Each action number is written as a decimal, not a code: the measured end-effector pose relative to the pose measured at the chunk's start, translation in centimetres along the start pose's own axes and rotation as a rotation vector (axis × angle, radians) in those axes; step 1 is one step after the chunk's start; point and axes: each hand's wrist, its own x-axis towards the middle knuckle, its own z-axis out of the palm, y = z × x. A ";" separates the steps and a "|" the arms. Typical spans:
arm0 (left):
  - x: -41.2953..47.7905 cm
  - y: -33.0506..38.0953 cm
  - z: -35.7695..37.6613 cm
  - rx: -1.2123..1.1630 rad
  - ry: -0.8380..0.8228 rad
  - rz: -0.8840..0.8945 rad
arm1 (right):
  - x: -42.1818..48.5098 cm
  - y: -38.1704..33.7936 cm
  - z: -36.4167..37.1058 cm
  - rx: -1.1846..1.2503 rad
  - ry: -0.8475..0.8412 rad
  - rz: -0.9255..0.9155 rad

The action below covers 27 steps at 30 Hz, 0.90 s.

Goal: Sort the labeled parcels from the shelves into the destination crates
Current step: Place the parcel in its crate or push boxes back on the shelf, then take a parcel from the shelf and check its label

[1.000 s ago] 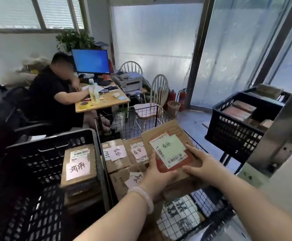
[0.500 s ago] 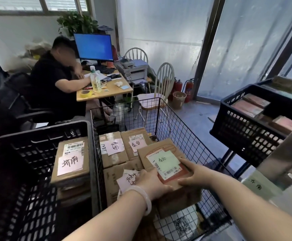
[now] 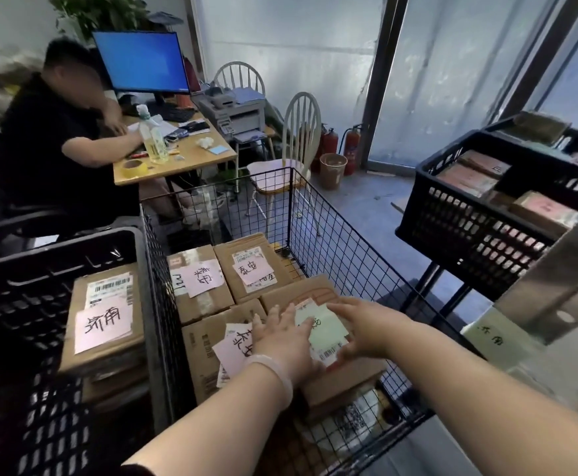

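Brown parcel (image 3: 315,291), pale-green label (image 3: 329,333), pink note (image 3: 202,278) w/ blk writing, blk wire-grid crate (image 3: 332,249), blk slotted bin (image 3: 40,290)

The left hand (image 3: 280,336) and right hand (image 3: 366,326) rest flat on the green-labelled parcel (image 3: 327,334) (inside the wire crate (image 3: 335,242)), lower middle.

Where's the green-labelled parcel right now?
Head view: the green-labelled parcel lies in the wire basket, near right part, beside the pink-labelled parcel on its left, with the left hand and right hand flat on top.
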 end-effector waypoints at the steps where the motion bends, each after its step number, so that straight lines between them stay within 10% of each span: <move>1: -0.1 0.0 -0.3 -0.017 0.039 0.007 | -0.9 -0.2 -0.5 -0.019 0.054 0.008; 12: -4.5 3.4 -4.8 -0.058 0.562 0.401 | -14.9 -1.4 0.8 0.073 0.629 0.192; 27: -22.1 17.4 0.5 -0.100 0.685 0.949 | -40.4 0.1 11.0 -0.016 0.831 0.583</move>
